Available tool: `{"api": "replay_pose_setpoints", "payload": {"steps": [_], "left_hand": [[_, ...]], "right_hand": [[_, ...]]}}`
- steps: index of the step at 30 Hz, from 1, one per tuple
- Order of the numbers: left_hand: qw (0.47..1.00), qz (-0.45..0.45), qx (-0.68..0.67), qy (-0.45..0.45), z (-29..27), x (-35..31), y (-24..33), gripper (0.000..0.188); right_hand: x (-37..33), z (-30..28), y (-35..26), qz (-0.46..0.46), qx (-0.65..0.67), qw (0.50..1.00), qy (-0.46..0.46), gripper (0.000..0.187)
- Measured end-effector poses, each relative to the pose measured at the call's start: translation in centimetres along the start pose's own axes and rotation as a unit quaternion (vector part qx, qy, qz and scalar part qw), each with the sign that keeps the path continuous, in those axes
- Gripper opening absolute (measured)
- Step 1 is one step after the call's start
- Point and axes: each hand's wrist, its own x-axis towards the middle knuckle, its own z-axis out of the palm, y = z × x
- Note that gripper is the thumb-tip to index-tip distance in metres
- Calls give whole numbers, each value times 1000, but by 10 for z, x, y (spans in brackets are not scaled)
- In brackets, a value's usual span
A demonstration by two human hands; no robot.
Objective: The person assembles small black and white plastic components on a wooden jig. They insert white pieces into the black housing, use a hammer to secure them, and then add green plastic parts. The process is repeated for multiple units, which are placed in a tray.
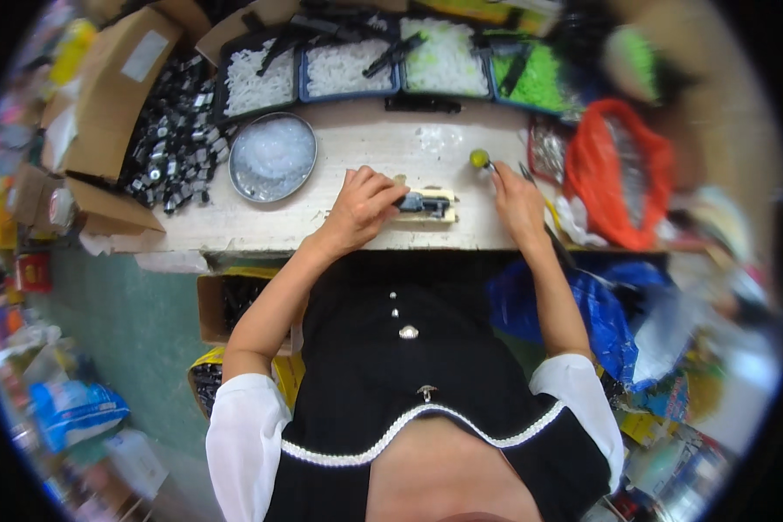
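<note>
My left hand (pixel 363 207) is closed with its fingertips on a dark grey part (pixel 422 204). That part lies in a cream-coloured holder (pixel 451 214) on the white worktable (pixel 357 135); the end under my fingers is hidden. To the right, my right hand (pixel 520 204) is closed around the handle of a small mallet with a round yellow-green head (pixel 479 158). The mallet head is apart from the dark part, up and to its right. A dark thin rod shows beside my right wrist.
A round metal dish (pixel 273 157) holds whitish translucent stuff. Small black and silver parts (pixel 178 130) are heaped at left beside a cardboard box (pixel 113 96). Trays of white (pixel 350 70) and green pieces (pixel 531 80) line the back. A red bag (pixel 587 174) stands right.
</note>
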Motion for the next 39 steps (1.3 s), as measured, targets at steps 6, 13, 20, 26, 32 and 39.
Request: {"api": "replay_pose_setpoints", "payload": {"steps": [6,13,20,26,32,39], "left_hand": [[993,33,94,57,7,43,-33,26],[966,70,244,39,43,89,-76,12],[978,1,174,112,18,69,-63,5],[909,-181,212,310,-74,-44,-79,7],[792,-426,281,335,-133,-141,-83,18],[752,-440,408,273,-126,-129,-99,24]], "right_hand": [[1,11,18,-64,-18,995,72,18],[47,8,-6,-116,29,990,71,16],[155,43,-63,-167,104,977,84,19],[219,76,-76,-92,65,992,52,25],[225,59,-88,-10,179,979,98,35],[174,21,-89,-42,306,950,-44,28]]}}
